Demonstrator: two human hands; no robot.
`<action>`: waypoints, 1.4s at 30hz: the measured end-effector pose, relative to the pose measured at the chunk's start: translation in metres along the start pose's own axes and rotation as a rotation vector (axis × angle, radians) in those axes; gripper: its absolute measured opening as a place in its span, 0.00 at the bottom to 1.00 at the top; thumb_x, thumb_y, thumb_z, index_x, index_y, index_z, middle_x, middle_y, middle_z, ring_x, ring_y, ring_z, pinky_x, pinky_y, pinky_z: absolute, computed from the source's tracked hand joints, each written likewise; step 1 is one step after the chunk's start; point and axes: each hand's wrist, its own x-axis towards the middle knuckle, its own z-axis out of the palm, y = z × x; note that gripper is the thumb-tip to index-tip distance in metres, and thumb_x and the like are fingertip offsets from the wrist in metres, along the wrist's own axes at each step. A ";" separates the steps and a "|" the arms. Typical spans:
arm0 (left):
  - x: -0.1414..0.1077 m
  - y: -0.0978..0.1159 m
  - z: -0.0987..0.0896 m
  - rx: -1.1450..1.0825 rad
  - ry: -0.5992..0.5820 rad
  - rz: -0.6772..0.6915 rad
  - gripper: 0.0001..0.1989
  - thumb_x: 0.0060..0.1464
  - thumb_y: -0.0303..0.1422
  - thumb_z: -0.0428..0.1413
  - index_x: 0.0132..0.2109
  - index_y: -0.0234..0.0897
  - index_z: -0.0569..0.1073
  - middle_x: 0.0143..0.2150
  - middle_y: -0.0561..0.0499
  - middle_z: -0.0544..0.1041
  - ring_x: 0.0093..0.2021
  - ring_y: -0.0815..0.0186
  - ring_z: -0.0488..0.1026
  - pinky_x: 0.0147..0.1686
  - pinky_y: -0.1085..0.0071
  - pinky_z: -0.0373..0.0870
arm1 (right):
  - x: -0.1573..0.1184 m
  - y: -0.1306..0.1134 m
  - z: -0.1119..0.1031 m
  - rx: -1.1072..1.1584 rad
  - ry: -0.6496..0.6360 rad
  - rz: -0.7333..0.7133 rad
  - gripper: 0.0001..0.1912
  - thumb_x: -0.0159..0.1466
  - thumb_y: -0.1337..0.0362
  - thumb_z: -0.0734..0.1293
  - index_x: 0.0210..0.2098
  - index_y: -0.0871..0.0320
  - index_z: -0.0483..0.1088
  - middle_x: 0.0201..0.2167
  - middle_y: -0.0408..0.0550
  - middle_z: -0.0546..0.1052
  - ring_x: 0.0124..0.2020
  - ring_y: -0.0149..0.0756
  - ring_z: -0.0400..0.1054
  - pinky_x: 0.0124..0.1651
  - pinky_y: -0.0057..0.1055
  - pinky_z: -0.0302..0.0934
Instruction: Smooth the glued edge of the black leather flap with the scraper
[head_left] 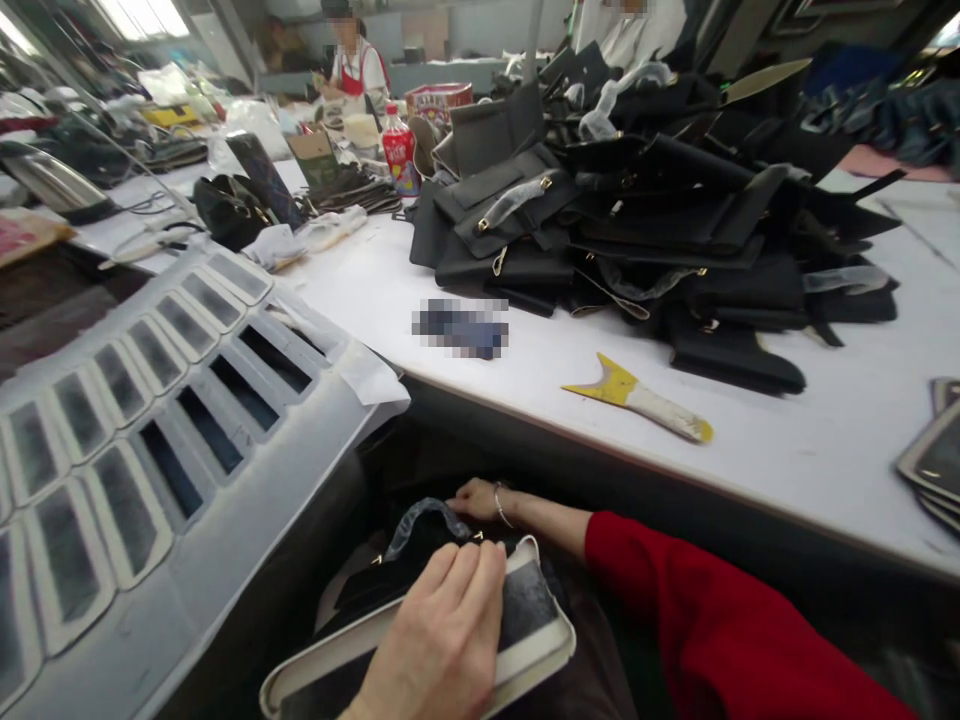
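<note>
Below the near edge of the table [787, 460], the left hand [442, 630] curls over a pale-rimmed panel [529, 605], long axis slanting tableward, while the right hand [478, 500], nearer that edge, flanks a black bag [386, 582] table-side, its grip indeterminable.

Below the long white-topped table [795, 450], I'm seeing the bare left hand [446, 630] hiding the middle of a cream-rimmed black panel [526, 605]; on the table, a dark-blue oblong object [463, 330] is staying too blurred to identify, while at its right side dark, pale-edged flat pieces [934, 465] are running out of view.
</note>
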 end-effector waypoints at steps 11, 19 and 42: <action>0.008 0.006 -0.014 -0.090 -0.096 -0.104 0.14 0.57 0.22 0.54 0.51 0.25 0.73 0.41 0.44 0.74 0.40 0.57 0.70 0.42 0.60 0.72 | -0.118 -0.064 -0.060 0.069 -0.239 -0.201 0.21 0.45 0.52 0.77 0.29 0.62 0.71 0.23 0.39 0.72 0.24 0.25 0.62 0.29 0.24 0.58; -0.006 -0.002 -0.021 -0.434 -0.019 -0.350 0.12 0.58 0.19 0.50 0.41 0.37 0.74 0.40 0.50 0.73 0.41 0.60 0.67 0.42 0.61 0.67 | -0.138 -0.073 -0.051 -0.282 -0.147 -0.273 0.08 0.55 0.62 0.70 0.32 0.61 0.72 0.23 0.38 0.69 0.26 0.28 0.60 0.29 0.25 0.54; -0.092 -0.071 -0.035 -1.115 0.139 -1.003 0.16 0.61 0.42 0.52 0.47 0.41 0.79 0.45 0.52 0.80 0.47 0.59 0.73 0.50 0.69 0.64 | -0.087 -0.111 0.025 -1.130 -0.076 -0.326 0.15 0.71 0.63 0.57 0.52 0.62 0.69 0.39 0.52 0.77 0.38 0.39 0.72 0.40 0.34 0.64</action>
